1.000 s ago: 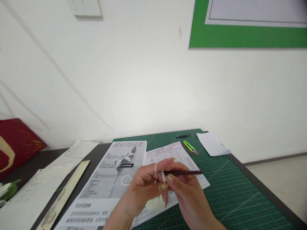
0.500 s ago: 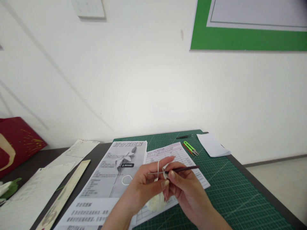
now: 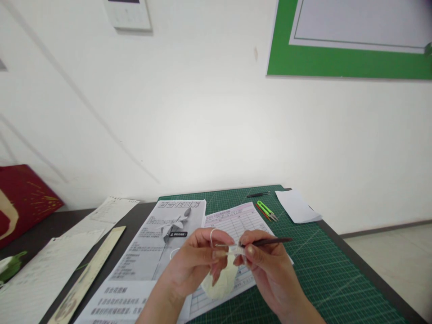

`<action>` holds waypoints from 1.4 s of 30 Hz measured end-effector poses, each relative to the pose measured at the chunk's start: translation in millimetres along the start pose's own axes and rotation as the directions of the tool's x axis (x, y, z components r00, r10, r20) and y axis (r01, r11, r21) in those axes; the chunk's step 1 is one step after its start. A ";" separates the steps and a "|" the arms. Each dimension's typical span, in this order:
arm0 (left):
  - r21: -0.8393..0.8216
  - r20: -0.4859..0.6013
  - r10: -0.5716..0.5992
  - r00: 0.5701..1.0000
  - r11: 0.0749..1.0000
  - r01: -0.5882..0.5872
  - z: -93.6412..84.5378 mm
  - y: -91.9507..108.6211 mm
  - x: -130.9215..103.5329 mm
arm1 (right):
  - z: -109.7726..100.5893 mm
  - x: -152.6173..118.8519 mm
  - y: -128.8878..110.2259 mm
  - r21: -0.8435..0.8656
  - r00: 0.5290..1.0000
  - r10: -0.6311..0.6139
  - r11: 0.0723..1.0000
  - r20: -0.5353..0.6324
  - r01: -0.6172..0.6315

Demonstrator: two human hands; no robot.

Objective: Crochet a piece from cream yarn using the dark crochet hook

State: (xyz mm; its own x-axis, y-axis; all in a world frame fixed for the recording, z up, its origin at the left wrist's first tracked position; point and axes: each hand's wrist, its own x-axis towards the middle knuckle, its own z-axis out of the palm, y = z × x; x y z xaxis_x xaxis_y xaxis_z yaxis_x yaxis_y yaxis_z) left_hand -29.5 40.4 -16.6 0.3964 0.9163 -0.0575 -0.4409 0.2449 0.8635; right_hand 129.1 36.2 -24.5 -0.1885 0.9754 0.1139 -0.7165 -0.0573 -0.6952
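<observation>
While both hands meet low in the head view, the hook (image 3: pixel 273 241) lies almost level across the gap between them. Its dark handle is pinched between thumb and fingers of the right hand (image 3: pixel 266 265) and sticks out beyond that grip on the right, a little raised; its thin metal shaft runs leftward, the tip close by the forefinger of the left hand (image 3: pixel 197 256). The long axis thus points from the right grip straight at the left one, and the right hand is the nearer to the handle.

Between the two grips, just under the shaft, sits a small white piece (image 3: pixel 235 249), with fingertips of both hands on it. The left grip is narrow, thumb and fingers closed on the piece's left end (how much it pinches is hidden by the fingers). A strand of yarn (image 3: pixel 212 236) is looped over the left forefinger, near the hook's tip. Below the grips and partly behind the left fingertips rests the pale ball (image 3: pixel 221 283), on the chart (image 3: pixel 232 218).

To the left of the left grip lies the printed sheet (image 3: pixel 135 265), with a white loop (image 3: pixel 173 253) over it just beside that wrist. Beyond the right grip, on the mat (image 3: pixel 337 279), are the green snips (image 3: pixel 266 209) and, farther off, the tweezers (image 3: pixel 258 195); neither is touched.
</observation>
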 end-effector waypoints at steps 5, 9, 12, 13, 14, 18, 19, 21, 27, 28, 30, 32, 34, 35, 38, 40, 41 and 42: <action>0.178 -0.015 0.005 1.000 0.984 -0.002 -8.3 15.4 1.2 | 0.2 2.4 -7.3 -0.061 0.999 0.025 0.998 0.026 -0.023; 0.357 0.020 -0.020 1.000 0.934 0.012 -14.7 23.6 -0.5 | -0.6 9.7 -18.4 -0.135 0.978 0.153 0.982 0.138 -0.135; 0.428 0.079 -0.073 0.994 0.903 0.032 -20.4 27.3 -4.6 | -1.1 20.3 -30.7 -0.212 0.929 0.296 0.945 0.221 -0.251; 0.435 0.094 -0.080 0.992 0.900 0.032 -22.7 28.7 -6.1 | -1.5 24.2 -34.9 -0.231 0.918 0.321 0.935 0.232 -0.269; 0.430 0.106 -0.079 0.991 0.902 0.026 -25.1 30.1 -7.6 | -2.1 27.9 -38.7 -0.253 0.906 0.345 0.925 0.245 -0.284; 0.272 0.184 -0.015 0.983 0.962 -0.036 -29.5 30.9 -10.5 | -6.6 38.4 -44.9 -0.301 0.857 0.432 0.888 0.282 -0.348; 0.207 0.209 0.006 0.978 0.977 -0.050 -28.5 28.9 -10.2 | -8.0 39.5 -43.5 -0.297 0.850 0.441 0.885 0.289 -0.358; 0.071 0.255 0.049 0.966 0.995 -0.070 -24.3 22.8 -8.4 | -10.4 39.9 -38.0 -0.266 0.850 0.436 0.892 0.295 -0.365; -0.100 0.311 0.086 0.946 0.993 -0.057 -8.3 9.3 -5.5 | -11.0 35.5 -21.6 -0.153 0.894 0.349 0.936 0.281 -0.317; -0.066 0.315 0.072 0.946 0.996 -0.054 -5.7 9.1 -5.9 | -10.2 34.7 -20.4 -0.141 0.901 0.334 0.941 0.277 -0.306; 0.079 0.309 0.063 0.949 0.993 -0.092 -1.1 8.9 -7.0 | -8.4 33.1 -19.1 -0.122 0.914 0.304 0.952 0.269 -0.281; 0.238 0.288 0.091 0.953 0.957 -0.164 2.3 8.3 -7.5 | -6.5 31.3 -18.4 -0.108 0.926 0.275 0.961 0.259 -0.255; 0.326 0.266 0.136 0.954 0.919 -0.222 3.9 6.8 -7.2 | -4.8 29.7 -18.0 -0.102 0.936 0.249 0.968 0.250 -0.230; 0.323 0.259 0.156 0.953 0.916 -0.238 4.3 5.9 -6.8 | -4.0 29.0 -17.8 -0.102 0.940 0.237 0.971 0.247 -0.218; 0.221 0.251 0.204 0.946 0.940 -0.261 5.7 4.3 -5.5 | -2.1 27.6 -17.1 -0.108 0.947 0.211 0.976 0.242 -0.189; 0.130 0.204 0.195 0.959 0.966 -0.224 7.1 4.1 -5.0 | -1.2 27.2 -16.4 -0.112 0.952 0.195 0.979 0.237 -0.173; 0.098 0.168 0.179 0.969 0.976 -0.197 7.7 4.0 -4.9 | -0.8 27.1 -16.0 -0.112 0.955 0.187 0.980 0.232 -0.164; 0.076 0.128 0.161 0.979 0.982 -0.171 8.0 3.7 -4.8 | -0.4 26.9 -15.6 -0.111 0.957 0.180 0.981 0.227 -0.158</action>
State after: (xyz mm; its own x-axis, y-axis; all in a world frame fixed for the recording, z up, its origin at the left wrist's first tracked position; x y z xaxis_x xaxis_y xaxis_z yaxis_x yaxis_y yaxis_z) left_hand -26.6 34.4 -9.1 0.4200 0.8956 0.1467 -0.4394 0.0593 0.8963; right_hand 135.5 63.4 -10.9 -0.4616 0.8751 0.1453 -0.5986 -0.1864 -0.7790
